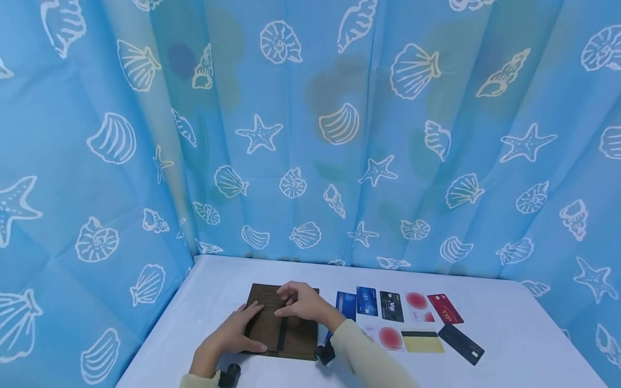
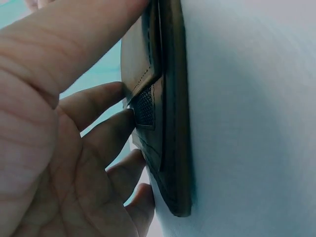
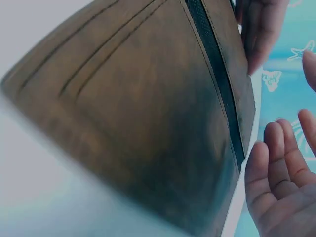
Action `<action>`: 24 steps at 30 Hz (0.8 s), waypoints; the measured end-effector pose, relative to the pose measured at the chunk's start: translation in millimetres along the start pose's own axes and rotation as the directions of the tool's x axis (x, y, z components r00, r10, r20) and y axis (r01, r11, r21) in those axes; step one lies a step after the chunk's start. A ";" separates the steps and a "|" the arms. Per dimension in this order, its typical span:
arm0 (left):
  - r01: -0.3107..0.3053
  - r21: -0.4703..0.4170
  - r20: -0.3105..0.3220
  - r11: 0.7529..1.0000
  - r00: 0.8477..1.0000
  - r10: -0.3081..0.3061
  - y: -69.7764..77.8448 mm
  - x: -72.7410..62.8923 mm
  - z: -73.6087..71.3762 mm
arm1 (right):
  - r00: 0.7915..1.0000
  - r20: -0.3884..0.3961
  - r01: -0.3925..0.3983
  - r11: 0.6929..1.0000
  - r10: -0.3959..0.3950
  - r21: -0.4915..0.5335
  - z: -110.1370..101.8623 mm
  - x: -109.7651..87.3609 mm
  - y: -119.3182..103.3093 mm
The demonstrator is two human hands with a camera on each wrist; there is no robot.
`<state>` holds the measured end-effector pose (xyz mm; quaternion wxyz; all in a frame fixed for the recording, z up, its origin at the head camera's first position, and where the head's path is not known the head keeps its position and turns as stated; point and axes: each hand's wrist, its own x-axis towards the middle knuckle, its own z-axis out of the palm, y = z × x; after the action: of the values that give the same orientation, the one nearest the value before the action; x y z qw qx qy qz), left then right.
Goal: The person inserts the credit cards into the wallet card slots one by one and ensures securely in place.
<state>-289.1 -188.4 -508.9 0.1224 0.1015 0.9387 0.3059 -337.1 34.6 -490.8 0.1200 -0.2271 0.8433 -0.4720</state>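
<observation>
A brown wallet [image 1: 303, 339] lies unfolded on the white table, with slits of card slots and a dark band down its middle. My left hand [image 1: 233, 330] rests on its left side, fingers on the inner face and thumb near the lower edge. In the left wrist view, fingertips of the left hand [image 2: 84, 143] touch the leather beside a small dark mesh patch. Over the wallet's upper right part is my right hand [image 1: 308, 303], fingers loosely bent. The right wrist view shows the right hand [image 3: 284, 192] with nothing between thumb and fingers, apart from the wallet [image 3: 138, 98].
Right of the wallet lie several cards: two blue ones [image 1: 366, 300], a black Vip card [image 1: 391, 306], a red VIP card [image 1: 445, 308], a yellow striped card [image 1: 422, 341], a tilted black card [image 1: 461, 343] and white-and-red ones [image 1: 419, 307]. A blue shell-patterned curtain [image 1: 310, 161] hangs behind.
</observation>
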 end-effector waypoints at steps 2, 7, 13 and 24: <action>0.006 -0.002 0.008 1.000 1.000 -0.006 -0.9 -2.9 1.8 | 1.000 0.009 -0.009 1.000 0.009 -0.013 -4.3 -6.6 3.4; 0.017 0.007 -0.009 1.000 1.000 -0.017 -1.0 -4.5 3.8 | 1.000 -0.008 -0.026 0.999 0.026 -0.024 -20.4 -18.6 9.3; 0.019 0.004 -0.015 1.000 1.000 -0.019 -1.3 -5.0 6.2 | 0.998 -0.007 -0.060 0.998 0.060 -0.032 -38.8 -31.5 18.1; 0.017 -0.003 -0.011 1.000 1.000 -0.017 -0.6 -5.7 4.5 | 0.993 -0.047 -0.115 0.990 0.111 -0.082 -60.9 -47.6 38.1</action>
<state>-282.4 -187.9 -511.8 0.1201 0.0918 0.9397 0.3069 -331.4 120.5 -491.8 0.1189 -0.1738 0.8765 -0.4329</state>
